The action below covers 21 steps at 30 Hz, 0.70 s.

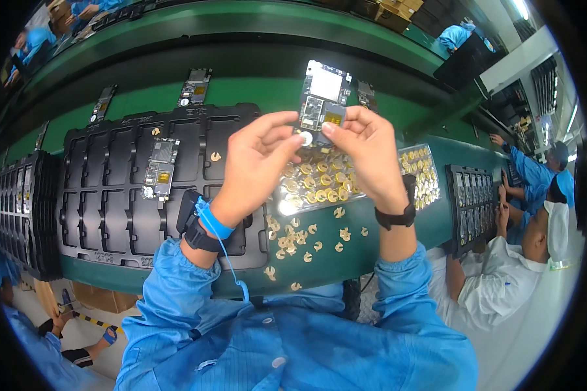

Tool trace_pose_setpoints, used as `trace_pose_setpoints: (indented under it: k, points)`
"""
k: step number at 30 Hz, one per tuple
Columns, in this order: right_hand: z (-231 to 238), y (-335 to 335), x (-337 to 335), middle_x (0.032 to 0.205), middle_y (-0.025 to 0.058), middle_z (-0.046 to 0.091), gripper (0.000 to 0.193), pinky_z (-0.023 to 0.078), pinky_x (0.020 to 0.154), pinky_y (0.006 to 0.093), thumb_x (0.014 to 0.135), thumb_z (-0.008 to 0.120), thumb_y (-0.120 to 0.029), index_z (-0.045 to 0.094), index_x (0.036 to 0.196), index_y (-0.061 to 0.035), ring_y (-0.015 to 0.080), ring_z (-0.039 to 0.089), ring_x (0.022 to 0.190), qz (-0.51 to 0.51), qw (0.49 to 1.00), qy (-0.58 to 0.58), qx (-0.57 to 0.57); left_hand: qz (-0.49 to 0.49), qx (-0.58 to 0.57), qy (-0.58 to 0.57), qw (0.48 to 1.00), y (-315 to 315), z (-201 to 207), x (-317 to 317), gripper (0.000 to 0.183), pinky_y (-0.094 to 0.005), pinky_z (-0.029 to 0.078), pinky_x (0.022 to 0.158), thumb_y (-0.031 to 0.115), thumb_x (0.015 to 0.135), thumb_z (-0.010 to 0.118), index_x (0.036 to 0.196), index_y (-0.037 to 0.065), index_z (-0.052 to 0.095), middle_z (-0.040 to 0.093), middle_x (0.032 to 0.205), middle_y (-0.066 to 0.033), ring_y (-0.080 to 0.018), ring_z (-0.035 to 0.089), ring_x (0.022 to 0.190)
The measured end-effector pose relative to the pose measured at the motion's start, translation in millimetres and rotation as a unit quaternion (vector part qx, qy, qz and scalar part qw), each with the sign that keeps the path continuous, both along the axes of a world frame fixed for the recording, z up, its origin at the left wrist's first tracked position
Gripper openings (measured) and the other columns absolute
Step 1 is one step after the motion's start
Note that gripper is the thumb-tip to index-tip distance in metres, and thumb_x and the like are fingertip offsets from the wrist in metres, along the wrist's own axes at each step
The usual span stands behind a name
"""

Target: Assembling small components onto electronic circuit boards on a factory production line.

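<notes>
Above the green table I hold up a circuit board (326,85) with a silver shield on its upper part. My right hand (372,150) pinches its lower right edge between thumb and fingers. At the lower left corner, my left hand (257,156) is closed on the board, its thumb beside a round silver disc (306,138). Below the hands lies a clear tray (295,207) of round gold-coloured parts. Several small brass-coloured pieces (293,240) are scattered on the table nearer me. Another circuit board (161,171) rests on the large black compartment tray (134,225) left of my hands.
More circuit boards (194,88) lie along the green strip behind. Stacked black trays (42,221) stand at far left. At right is a filled black tray (458,225), with a person in white (496,280) beside it. A blue cord (225,251) hangs from my left wrist.
</notes>
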State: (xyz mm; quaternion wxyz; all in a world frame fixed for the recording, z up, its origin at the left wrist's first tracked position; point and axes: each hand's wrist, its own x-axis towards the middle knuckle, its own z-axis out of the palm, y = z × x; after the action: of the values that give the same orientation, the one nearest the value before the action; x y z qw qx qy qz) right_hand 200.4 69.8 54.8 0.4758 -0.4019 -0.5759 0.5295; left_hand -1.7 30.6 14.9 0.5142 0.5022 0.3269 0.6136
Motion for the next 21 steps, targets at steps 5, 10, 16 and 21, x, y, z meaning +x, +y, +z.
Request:
trace_pose_setpoints:
  k: [5, 10, 16, 21]
  points:
    - [0, -37, 29, 0.104, 0.0101, 0.078, 0.023, 0.057, 0.078, 0.0262, 0.098, 0.077, -0.008, 0.07, 0.115, 0.0054, 0.0124, 0.072, 0.087, -0.066, 0.992, -0.105, 0.028, 0.007, -0.017, -0.019, 1.0, -2, 2, -6, 0.031, -0.0295, 0.065, 0.08, 0.0, 0.103, 0.066, 0.134, -0.007, 0.066, 0.076, 0.111, -0.0133, -0.0167, 0.075, 0.094]
    - [-13, -74, 78, 0.092, 0.0125, 0.074, 0.018, 0.056, 0.07, 0.032, 0.09, 0.083, -0.009, 0.077, 0.102, 0.0023, 0.0212, 0.072, 0.079, -0.11, 0.889, -0.426, 0.131, 0.02, 0.016, -0.029, 0.999, 1, 4, 2, 0.025, -0.0307, 0.065, 0.082, 0.004, 0.108, 0.06, 0.129, -0.006, 0.069, 0.073, 0.114, -0.0125, -0.0181, 0.075, 0.094]
    - [-23, -78, 81, 0.09, 0.0149, 0.07, 0.013, 0.054, 0.068, 0.0354, 0.092, 0.078, -0.006, 0.077, 0.104, 0.0012, 0.0281, 0.069, 0.077, -0.114, 0.873, -0.427, 0.206, -0.017, 0.013, 0.014, 1.0, 0, -1, -3, 0.024, -0.0314, 0.063, 0.084, 0.009, 0.112, 0.055, 0.12, -0.007, 0.07, 0.072, 0.118, -0.0124, -0.0212, 0.076, 0.094]
    - [-13, -79, 65, 0.097, 0.0106, 0.078, 0.014, 0.056, 0.068, 0.0284, 0.098, 0.076, -0.004, 0.077, 0.109, 0.0043, 0.0153, 0.073, 0.077, -0.123, 0.984, -0.128, 0.022, -0.075, 0.005, 0.059, 0.995, -10, 0, 4, 0.014, -0.0273, 0.06, 0.081, 0.007, 0.105, 0.068, 0.111, -0.005, 0.072, 0.07, 0.109, -0.0077, -0.0125, 0.071, 0.093]
